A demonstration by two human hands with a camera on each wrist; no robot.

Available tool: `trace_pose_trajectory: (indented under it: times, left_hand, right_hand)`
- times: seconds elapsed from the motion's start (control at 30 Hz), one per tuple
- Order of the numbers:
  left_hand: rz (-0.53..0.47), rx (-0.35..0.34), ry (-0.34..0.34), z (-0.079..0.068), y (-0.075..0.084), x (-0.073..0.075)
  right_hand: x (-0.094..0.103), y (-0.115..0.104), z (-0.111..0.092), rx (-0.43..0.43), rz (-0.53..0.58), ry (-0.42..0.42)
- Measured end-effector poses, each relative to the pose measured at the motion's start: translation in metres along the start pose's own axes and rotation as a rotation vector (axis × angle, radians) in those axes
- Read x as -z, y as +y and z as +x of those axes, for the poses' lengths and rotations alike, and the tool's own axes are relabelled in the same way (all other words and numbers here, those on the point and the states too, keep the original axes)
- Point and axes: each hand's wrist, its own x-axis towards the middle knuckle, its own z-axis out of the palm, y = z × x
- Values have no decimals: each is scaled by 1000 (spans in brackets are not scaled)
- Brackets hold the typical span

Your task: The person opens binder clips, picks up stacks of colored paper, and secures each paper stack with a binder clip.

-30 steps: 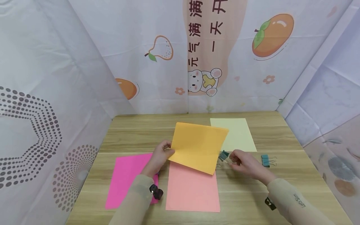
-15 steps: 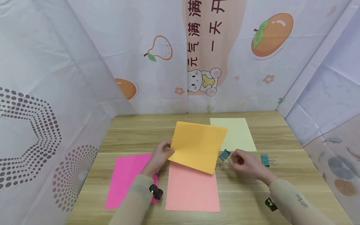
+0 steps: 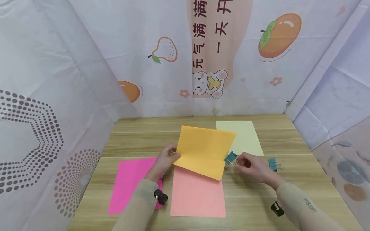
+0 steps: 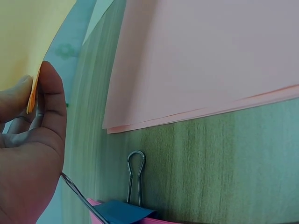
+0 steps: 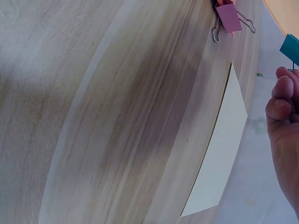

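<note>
A thin stack of orange paper [image 3: 203, 150] is lifted and tilted above the salmon paper [image 3: 198, 195]. My left hand [image 3: 164, 160] pinches its left edge between thumb and fingers, as the left wrist view shows. By the opposite edge, my right hand [image 3: 254, 167] pinches a teal binder clip [image 3: 231, 158] by its wire handle. In the head view the clip's mouth meets or overlaps the orange edge; whether it grips the paper I cannot tell. The right wrist view shows the same clip [image 5: 290, 48] at its border.
Magenta paper [image 3: 130, 186] lies left, with a blue binder clip [image 4: 124, 212] on its edge. A pinkish-looking clip [image 5: 229, 17] sits on the salmon stack's edge. Pale yellow paper [image 3: 245, 139] lies behind; another teal clip [image 3: 272, 164] lies right of my right hand.
The teal clip in my right hand has moved slightly up to the orange paper's right edge. That side of the paper has shifted a little to the right. My left hand has barely moved.
</note>
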Motion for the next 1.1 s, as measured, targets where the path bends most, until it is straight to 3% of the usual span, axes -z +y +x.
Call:
trace_pose_trajectory:
  times: [0.57,1.1]
  left_hand:
    - [17,-36,-88,0,0,0]
    - [44,-36,-100,0,1,-3]
  right_hand:
    - [0,2,2,-20,79,-74]
    - [0,-3,5,-34,84,-113]
